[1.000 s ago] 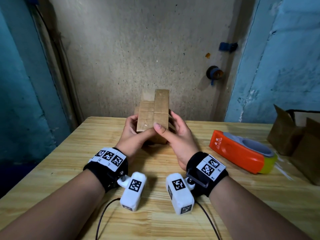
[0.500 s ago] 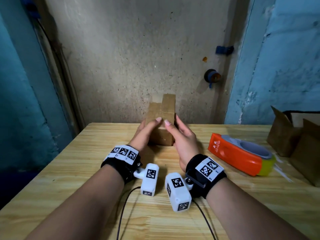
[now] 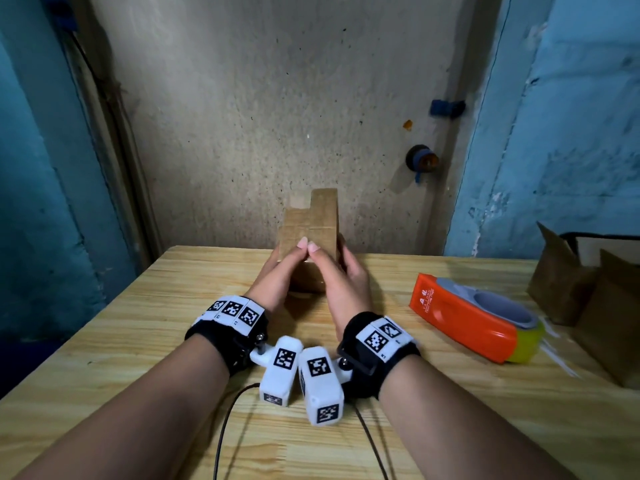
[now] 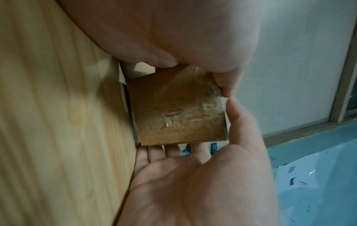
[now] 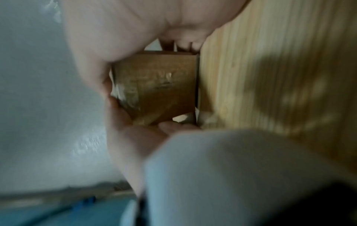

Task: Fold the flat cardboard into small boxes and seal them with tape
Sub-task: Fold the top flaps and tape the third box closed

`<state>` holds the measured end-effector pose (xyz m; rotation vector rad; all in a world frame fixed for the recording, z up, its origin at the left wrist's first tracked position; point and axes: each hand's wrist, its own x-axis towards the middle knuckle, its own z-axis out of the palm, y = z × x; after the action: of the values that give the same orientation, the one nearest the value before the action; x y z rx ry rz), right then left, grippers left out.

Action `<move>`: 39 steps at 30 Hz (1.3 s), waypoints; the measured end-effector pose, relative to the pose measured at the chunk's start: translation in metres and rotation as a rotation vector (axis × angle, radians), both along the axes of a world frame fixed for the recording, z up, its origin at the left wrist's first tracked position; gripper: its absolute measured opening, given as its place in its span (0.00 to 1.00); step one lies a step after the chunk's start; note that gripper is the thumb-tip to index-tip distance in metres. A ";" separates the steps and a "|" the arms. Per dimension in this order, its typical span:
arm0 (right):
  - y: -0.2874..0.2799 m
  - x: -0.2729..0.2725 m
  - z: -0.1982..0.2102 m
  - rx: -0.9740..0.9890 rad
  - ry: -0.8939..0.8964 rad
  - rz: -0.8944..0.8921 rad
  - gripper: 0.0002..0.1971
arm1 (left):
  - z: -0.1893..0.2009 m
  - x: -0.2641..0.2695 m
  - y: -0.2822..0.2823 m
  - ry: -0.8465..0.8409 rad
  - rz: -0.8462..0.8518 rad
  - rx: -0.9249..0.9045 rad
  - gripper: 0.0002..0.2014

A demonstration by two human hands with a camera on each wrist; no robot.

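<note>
On the wooden table (image 3: 104,341): one small cardboard box (image 3: 308,233) between two hands, left hand (image 3: 277,275) and right hand (image 3: 346,282); one orange tape dispenser (image 3: 464,320) right of that box; two open brown cartons (image 3: 588,296) beyond the dispenser.

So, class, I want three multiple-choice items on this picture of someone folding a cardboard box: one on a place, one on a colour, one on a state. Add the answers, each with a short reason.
1. Where does the tape dispenser lie?
A. on the table, right of the hands
B. on the floor
C. on top of the box

2. What colour is most of the dispenser?
A. black
B. orange
C. purple

3. How is the small box held?
A. by the left hand alone
B. by neither hand
C. by both hands

Answers:
A, the tape dispenser rests on the table.
B, its body is orange.
C, the left hand and right hand grip the box.
</note>
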<state>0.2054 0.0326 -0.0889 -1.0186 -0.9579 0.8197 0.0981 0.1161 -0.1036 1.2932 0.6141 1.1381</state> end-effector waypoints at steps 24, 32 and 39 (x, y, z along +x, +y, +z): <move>0.007 0.009 -0.002 -0.045 -0.204 -0.033 0.38 | 0.001 0.001 -0.005 -0.014 0.032 0.128 0.49; 0.014 0.008 -0.011 0.042 -0.251 -0.053 0.23 | 0.004 0.002 -0.015 -0.080 -0.012 0.021 0.30; 0.014 0.015 -0.011 -0.060 -0.099 -0.037 0.30 | 0.006 -0.001 -0.019 -0.119 -0.033 -0.095 0.33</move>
<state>0.2203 0.0468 -0.0999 -1.1344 -0.9999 0.7773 0.0975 0.0973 -0.0971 1.1422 0.5504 1.1366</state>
